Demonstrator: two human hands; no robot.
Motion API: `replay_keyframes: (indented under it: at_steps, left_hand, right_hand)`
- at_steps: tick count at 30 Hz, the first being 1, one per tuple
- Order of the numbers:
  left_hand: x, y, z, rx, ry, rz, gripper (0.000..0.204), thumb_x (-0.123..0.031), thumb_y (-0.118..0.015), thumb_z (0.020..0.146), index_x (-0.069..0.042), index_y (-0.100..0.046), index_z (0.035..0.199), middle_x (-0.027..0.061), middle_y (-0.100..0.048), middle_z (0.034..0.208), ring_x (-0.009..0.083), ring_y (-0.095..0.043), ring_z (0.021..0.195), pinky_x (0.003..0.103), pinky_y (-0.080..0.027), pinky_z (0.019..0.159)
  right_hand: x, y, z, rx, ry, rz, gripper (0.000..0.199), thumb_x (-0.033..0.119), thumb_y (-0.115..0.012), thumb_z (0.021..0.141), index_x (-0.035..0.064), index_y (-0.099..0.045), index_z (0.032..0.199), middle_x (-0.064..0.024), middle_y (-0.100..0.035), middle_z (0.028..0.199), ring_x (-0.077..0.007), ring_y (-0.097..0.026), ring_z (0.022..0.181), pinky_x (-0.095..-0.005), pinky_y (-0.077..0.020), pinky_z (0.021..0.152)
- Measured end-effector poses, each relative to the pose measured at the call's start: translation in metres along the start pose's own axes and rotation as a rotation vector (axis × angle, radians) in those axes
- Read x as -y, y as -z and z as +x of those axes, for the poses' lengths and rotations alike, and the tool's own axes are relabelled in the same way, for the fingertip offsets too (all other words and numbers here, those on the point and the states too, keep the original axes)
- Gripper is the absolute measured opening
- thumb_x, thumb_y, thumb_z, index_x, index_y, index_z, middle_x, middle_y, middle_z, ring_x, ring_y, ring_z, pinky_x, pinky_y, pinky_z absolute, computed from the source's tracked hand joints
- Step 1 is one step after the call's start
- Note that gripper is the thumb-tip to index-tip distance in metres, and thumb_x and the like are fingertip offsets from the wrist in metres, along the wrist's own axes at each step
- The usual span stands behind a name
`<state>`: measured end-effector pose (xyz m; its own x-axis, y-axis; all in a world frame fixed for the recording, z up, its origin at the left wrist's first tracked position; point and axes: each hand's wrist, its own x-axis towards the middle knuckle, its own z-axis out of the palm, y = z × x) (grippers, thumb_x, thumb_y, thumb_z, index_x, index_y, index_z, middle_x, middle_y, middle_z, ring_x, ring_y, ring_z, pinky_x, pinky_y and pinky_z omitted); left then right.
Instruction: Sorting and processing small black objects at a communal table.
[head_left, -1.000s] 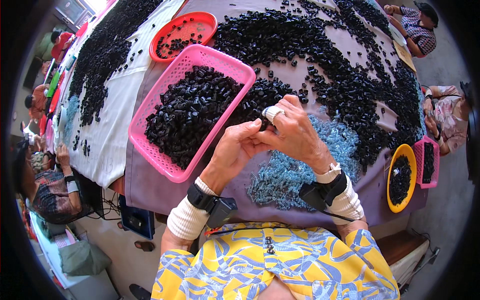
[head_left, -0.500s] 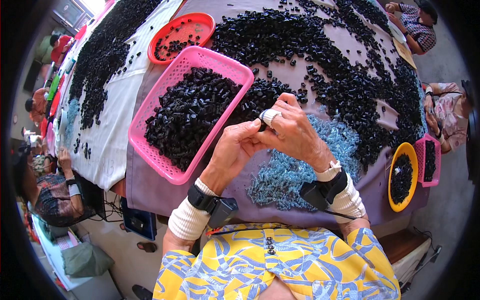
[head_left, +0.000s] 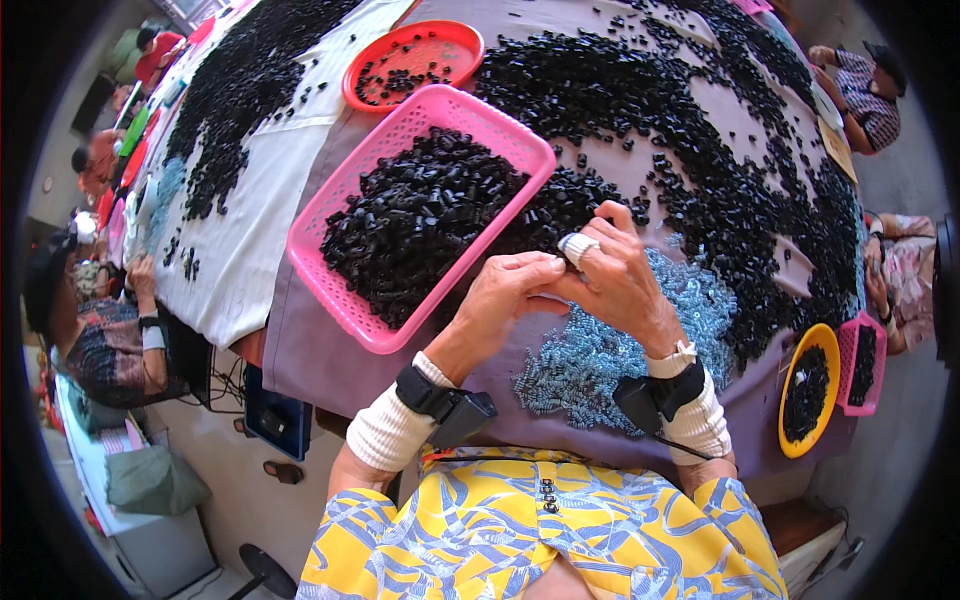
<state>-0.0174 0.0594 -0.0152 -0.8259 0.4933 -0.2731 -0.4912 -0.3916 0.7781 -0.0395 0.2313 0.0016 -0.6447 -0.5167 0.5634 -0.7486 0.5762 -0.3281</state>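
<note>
My left hand point(head_left: 502, 300) and my right hand point(head_left: 616, 278) meet in front of me, above the near part of the cloth. Thumbs and fingertips of both press together, and whatever small thing they pinch is hidden. White tape wraps a finger of the right hand. Below that hand spreads a pile of small shiny pale-blue pieces point(head_left: 590, 365). Left of the hands stands a pink perforated basket point(head_left: 480, 245), heaped with small black plastic pieces point(head_left: 420, 220). More loose black pieces point(head_left: 735, 240) cover the cloth beyond the hands and to the right.
A red round tray point(head_left: 430, 62) with a few black pieces sits behind the basket. At the right table edge are a yellow tray point(head_left: 799, 446) and a small pink basket point(head_left: 861, 406), both holding black pieces. Other people sit on the left and right sides.
The view has shifted, so table, basket and trays appear moved. My hands stay together; the left fingers have straightened slightly at the pinch, and a dark bit formerly visible there no longer shows.
</note>
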Motion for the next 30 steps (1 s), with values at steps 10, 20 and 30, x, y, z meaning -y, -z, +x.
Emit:
replay_keyframes:
  at_steps: [10,20,30]
  left_hand:
    - [-0.015,0.014,-0.015,-0.214,-0.132,-0.054,0.027,-0.020,-0.051,0.094,0.002,-0.061,0.107,0.0104,-0.067,0.094,0.0194,-0.066,0.083,0.034,-0.055,0.075]
    - [-0.058,0.047,-0.007,-0.435,-0.281,-0.118,0.031,-0.030,-0.055,0.093,-0.001,-0.062,0.103,0.0092,-0.066,0.086,0.0183,-0.065,0.079,0.031,-0.055,0.072]
    - [-0.062,0.044,-0.036,-0.746,-0.497,0.632,0.039,-0.022,-0.063,0.089,-0.001,-0.057,0.121,0.0060,-0.064,0.100,0.0114,-0.060,0.089,0.024,-0.050,0.072]
  right_hand:
    - [0.003,0.015,0.010,0.044,-0.155,0.033,0.029,0.026,-0.073,0.072,0.0013,-0.061,0.081,-0.0104,-0.060,0.069,-0.0279,-0.058,0.069,-0.0376,-0.0409,0.080]
    - [-0.011,0.019,-0.014,0.088,-0.196,-0.013,0.026,0.022,-0.071,0.076,-0.0011,-0.063,0.083,-0.0137,-0.061,0.072,-0.0308,-0.058,0.073,-0.0386,-0.0433,0.074]
    - [-0.021,0.024,-0.037,0.141,-0.297,-0.077,0.023,0.021,-0.069,0.077,-0.0009,-0.063,0.078,-0.0151,-0.061,0.072,-0.0318,-0.058,0.072,-0.0399,-0.0432,0.073]
